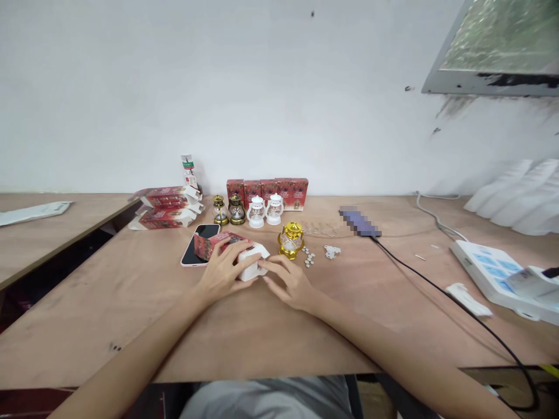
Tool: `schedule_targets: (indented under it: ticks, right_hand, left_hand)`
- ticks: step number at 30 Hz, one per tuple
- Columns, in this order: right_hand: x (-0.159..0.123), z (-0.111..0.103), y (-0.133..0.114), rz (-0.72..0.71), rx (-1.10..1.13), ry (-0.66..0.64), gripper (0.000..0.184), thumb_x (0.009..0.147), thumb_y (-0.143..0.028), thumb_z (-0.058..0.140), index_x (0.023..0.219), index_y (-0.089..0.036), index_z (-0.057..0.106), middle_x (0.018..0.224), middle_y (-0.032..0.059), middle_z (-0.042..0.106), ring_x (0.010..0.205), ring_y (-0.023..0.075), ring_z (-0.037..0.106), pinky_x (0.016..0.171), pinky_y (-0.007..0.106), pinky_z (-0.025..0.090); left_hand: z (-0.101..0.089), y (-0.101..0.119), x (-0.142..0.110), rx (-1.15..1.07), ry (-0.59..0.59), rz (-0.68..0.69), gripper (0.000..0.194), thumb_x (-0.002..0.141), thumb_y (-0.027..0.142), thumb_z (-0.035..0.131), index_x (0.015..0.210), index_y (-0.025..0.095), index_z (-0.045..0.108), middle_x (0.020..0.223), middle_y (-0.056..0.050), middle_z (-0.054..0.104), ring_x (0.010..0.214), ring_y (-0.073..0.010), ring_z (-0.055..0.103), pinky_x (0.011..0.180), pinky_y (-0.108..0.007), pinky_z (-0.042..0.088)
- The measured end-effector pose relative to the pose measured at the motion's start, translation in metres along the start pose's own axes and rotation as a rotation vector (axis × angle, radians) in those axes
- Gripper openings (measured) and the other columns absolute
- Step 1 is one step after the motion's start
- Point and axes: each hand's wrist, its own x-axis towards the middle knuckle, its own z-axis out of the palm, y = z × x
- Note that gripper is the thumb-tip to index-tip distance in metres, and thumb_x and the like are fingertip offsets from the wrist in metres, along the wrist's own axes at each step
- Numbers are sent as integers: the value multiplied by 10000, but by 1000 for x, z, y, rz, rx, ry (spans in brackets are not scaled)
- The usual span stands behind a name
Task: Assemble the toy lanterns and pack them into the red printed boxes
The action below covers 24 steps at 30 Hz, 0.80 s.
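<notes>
My left hand (225, 270) wraps round a small red and white carton (251, 260) lying on its side on the wooden table (131, 302). My right hand (286, 282) meets it from the right, fingertips curled on the carton's white open end. A gold toy lantern (290, 240) stands just behind my right hand. A phone (197, 247) lies face up beside the carton, on the left.
Several small lanterns (247, 210) and a row of red boxes (267, 191) stand at the back. Flat red cartons (168, 208) are stacked at the left. Small white pieces (321, 254) lie right of the gold lantern. A black cable (437, 291) crosses the right side, near a white device (502, 276).
</notes>
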Motion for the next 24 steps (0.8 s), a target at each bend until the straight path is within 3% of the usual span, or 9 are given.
schedule_targets:
  ticks: [4, 8, 14, 19, 21, 24]
  right_hand:
    - [0, -1, 2, 20, -118, -24, 218, 881, -229, 471, 1059, -213, 594, 882, 62, 566, 816, 172, 566, 738, 318, 498]
    - [2, -4, 9, 179, -128, 70, 201, 890, -180, 416, 947, -198, 608, 898, 74, 571, 832, 173, 579, 750, 319, 490]
    - [2, -3, 10, 231, 148, 95, 170, 900, -170, 422, 1002, -203, 554, 954, 68, 615, 903, 157, 606, 798, 306, 501]
    - [2, -2, 5, 317, 417, -52, 354, 907, -316, 469, 1241, -205, 432, 1155, 99, 592, 1021, 164, 592, 872, 332, 501]
    - [2, -2, 3, 345, 518, -115, 363, 893, -379, 491, 1212, -210, 458, 1185, 98, 576, 1054, 171, 578, 896, 348, 494]
    - [4, 0, 1, 452, 676, -131, 358, 831, -433, 574, 1110, -222, 496, 1073, 65, 619, 966, 162, 618, 876, 351, 509]
  left_hand:
    - [-1, 1, 1, -18, 8, -2, 455, 814, 319, 567, 1248, 218, 473, 1124, -133, 632, 1052, -244, 581, 936, -422, 344]
    - [-3, -1, 1, -10, 50, -46, 429, 782, 322, 601, 1184, 202, 510, 1096, -143, 636, 1003, -250, 596, 902, -426, 363]
    - [-3, 0, 1, -26, 123, -55, 316, 741, 284, 601, 1044, 214, 546, 1054, -136, 643, 965, -247, 607, 856, -429, 400]
    - [-3, 3, 1, -60, 166, -19, 303, 712, 246, 612, 1001, 204, 529, 1012, -139, 658, 935, -244, 622, 825, -428, 417]
    - [-2, 5, 1, -87, 162, 2, 319, 713, 238, 610, 1019, 205, 525, 1011, -132, 666, 932, -237, 628, 825, -420, 417]
    - [-1, 8, 1, -113, 148, 17, 325, 725, 246, 599, 1040, 213, 523, 1014, -117, 676, 937, -228, 634, 840, -418, 412]
